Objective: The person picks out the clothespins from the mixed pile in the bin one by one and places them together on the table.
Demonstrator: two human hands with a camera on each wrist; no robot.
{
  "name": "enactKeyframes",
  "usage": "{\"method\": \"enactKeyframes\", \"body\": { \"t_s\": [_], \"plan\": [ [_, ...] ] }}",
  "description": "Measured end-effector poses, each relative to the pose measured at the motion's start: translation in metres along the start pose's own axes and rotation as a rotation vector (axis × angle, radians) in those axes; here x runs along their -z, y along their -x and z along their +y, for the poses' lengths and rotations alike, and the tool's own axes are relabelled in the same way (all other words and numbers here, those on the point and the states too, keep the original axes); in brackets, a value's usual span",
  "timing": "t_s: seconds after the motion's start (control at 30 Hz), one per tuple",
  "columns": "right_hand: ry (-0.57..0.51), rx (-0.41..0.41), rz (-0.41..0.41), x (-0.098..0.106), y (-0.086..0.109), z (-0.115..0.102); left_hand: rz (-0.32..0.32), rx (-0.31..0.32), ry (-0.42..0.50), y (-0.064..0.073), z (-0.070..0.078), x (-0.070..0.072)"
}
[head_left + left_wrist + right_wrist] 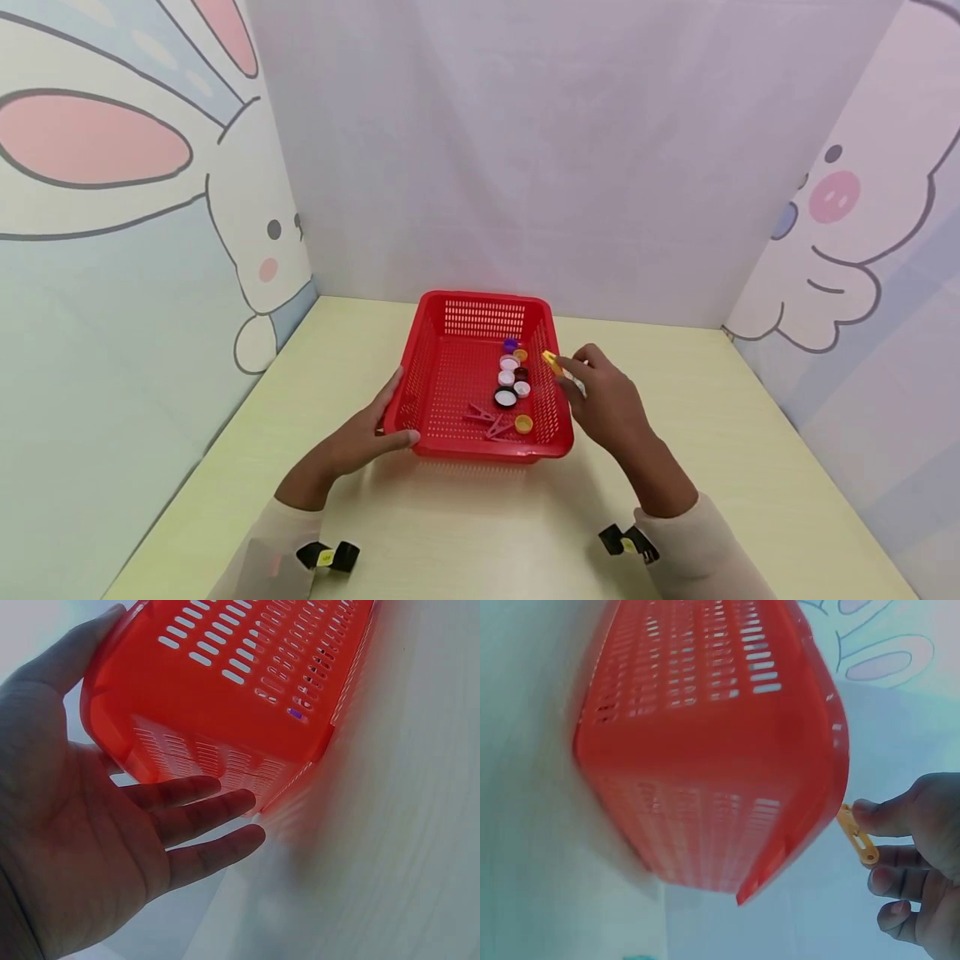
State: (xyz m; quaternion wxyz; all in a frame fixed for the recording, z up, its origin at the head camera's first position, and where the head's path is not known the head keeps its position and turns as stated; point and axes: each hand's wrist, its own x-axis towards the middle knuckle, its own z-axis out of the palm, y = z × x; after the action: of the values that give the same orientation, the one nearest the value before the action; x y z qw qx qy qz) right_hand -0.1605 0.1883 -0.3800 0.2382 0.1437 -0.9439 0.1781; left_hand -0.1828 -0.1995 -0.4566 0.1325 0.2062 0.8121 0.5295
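Observation:
A red plastic basket (480, 450) with slotted walls stands on the table. My left hand (367, 437) grips its left rim near the front corner, thumb over the rim; in the left wrist view the other fingers (217, 851) extend along the outside. Above the right rim, my right hand (603, 400) pinches a yellow clothespin (552, 362) between thumb and fingertips, plainly seen in the right wrist view. Inside the basket lie pink clothespins (497, 427), a yellow cap (523, 424), a black-rimmed cap (506, 397), a purple cap (511, 344) and several other small caps.
The pale wooden table (360, 333) meets a plain light back wall (495, 150). Side walls carry a cartoon rabbit (255, 242) on the left and a cartoon pig (847, 233) on the right. Black straps (327, 557) hang at the sleeves.

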Motion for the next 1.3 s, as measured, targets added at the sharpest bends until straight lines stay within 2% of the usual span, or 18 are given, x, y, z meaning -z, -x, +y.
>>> {"method": "enactKeyframes", "body": {
  "t_s": [0.37, 0.53, 0.7, 0.83, 1.1, 1.3],
  "plan": [
    [-0.058, -0.059, 0.107, -0.007, 0.012, 0.041, 0.000, -0.019, 0.003, 0.000, -0.001, 0.000],
    [-0.074, -0.133, 0.120, -0.011, 0.014, 0.057, -0.004, -0.017, 0.003, 0.000, -0.001, -0.001],
    [-0.104, -0.247, 0.119, -0.015, 0.013, 0.071, -0.003, -0.026, 0.003, 0.000, -0.001, -0.002],
    [-0.124, -0.333, 0.093, -0.016, 0.014, 0.078, -0.002, -0.026, -0.004, 0.000, -0.001, -0.001],
    [-0.107, -0.428, 0.037, -0.025, 0.017, 0.095, -0.001, -0.005, -0.010, 0.002, 0.002, 0.000],
    [-0.080, -0.494, -0.060, -0.031, 0.019, 0.109, -0.007, -0.009, -0.009, 0.001, 0.003, 0.000]
  ]
}}
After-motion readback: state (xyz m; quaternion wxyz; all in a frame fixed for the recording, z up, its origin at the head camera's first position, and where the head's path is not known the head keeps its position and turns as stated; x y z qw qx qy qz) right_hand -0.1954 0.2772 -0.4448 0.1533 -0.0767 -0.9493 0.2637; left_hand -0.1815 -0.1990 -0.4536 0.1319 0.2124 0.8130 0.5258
